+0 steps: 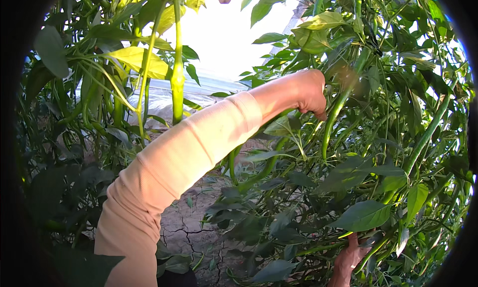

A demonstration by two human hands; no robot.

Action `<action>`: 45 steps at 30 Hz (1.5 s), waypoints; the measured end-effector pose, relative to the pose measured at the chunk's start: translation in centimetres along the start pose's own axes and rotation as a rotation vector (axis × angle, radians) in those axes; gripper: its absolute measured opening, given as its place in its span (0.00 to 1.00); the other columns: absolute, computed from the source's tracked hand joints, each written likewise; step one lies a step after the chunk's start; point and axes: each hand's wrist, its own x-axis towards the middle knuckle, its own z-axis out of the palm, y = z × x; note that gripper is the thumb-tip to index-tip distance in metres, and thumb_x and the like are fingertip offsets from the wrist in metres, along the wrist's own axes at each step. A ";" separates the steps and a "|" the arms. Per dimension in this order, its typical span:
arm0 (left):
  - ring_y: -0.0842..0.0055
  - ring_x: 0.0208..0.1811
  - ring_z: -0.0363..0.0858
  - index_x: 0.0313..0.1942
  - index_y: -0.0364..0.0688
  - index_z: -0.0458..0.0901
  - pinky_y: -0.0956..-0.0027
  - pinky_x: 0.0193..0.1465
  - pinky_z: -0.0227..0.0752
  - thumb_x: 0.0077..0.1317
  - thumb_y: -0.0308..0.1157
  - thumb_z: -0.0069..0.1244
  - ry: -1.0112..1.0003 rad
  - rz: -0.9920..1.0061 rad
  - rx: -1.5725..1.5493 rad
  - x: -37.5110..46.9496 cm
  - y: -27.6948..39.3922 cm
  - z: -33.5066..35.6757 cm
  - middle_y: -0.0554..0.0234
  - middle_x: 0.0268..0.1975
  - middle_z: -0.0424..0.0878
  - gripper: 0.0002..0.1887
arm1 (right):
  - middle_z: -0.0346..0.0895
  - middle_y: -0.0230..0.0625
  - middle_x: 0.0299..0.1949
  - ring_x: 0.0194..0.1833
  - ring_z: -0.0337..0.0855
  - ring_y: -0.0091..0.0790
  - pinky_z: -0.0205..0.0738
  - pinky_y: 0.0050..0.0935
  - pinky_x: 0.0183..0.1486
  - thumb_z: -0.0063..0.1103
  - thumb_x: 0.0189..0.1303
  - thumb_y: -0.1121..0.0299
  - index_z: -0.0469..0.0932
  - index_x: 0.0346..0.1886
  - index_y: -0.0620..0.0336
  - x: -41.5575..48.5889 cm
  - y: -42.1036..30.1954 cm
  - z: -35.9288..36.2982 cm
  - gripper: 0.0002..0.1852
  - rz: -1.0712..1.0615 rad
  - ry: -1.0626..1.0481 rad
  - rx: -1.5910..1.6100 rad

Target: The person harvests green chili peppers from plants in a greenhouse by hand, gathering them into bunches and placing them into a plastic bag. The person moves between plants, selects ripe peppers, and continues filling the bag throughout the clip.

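Observation:
My left hand (313, 92) reaches across to the pepper plants on the right, its arm in a beige ribbed sleeve (186, 148). The fingers curl down beside a long green pepper (330, 132) that hangs among the leaves. Whether they grip a stem or leaf there is hidden. Low on the right, my right hand (351, 257) goes up into the foliage from the bottom edge. Leaves cover its fingertips, close to a broad dark green leaf (364, 215) and thin green stems. What it touches cannot be made out.
Dense pepper plants (101, 85) with hanging green peppers line the left side, with a thick upright stem (177, 81) near the middle. Cracked dry soil (190, 227) runs between the rows. Translucent plastic sheeting (213, 83) lies beyond, under bright glare. Another long pepper (429, 133) hangs far right.

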 end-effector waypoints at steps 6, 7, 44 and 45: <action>0.62 0.30 0.82 0.25 0.31 0.81 0.63 0.34 0.74 0.45 0.26 0.57 0.221 -0.026 0.014 -0.4 0.4 1.3 0.46 0.29 0.82 0.08 | 0.70 0.39 0.57 0.55 0.69 0.35 0.61 0.34 0.60 0.65 0.55 0.73 0.65 0.61 0.65 0.3 -0.3 -0.5 0.30 0.017 -0.042 -0.108; 0.57 0.34 0.84 0.26 0.31 0.82 0.61 0.37 0.77 0.46 0.25 0.54 0.218 -0.074 0.012 -0.8 0.8 1.3 0.43 0.32 0.83 0.07 | 0.71 0.39 0.56 0.55 0.69 0.34 0.61 0.34 0.60 0.65 0.55 0.73 0.66 0.61 0.65 0.2 -0.6 -0.4 0.29 0.039 -0.044 -0.124; 0.53 0.41 0.81 0.64 0.37 0.61 0.64 0.39 0.75 0.57 0.30 0.52 -0.068 0.208 -0.130 -4.5 1.5 8.0 0.45 0.42 0.83 0.34 | 0.65 0.51 0.59 0.62 0.64 0.50 0.60 0.47 0.60 0.63 0.54 0.69 0.70 0.58 0.61 -9.4 -12.3 4.6 0.27 -0.141 -0.847 -0.323; 0.61 0.37 0.83 0.64 0.39 0.62 0.65 0.35 0.74 0.57 0.26 0.51 -0.225 0.178 -0.478 -3.7 0.4 8.1 0.49 0.40 0.83 0.33 | 0.66 0.49 0.58 0.60 0.66 0.45 0.61 0.41 0.60 0.59 0.56 0.72 0.67 0.60 0.63 -8.3 -11.1 6.5 0.26 -0.201 -0.726 -0.237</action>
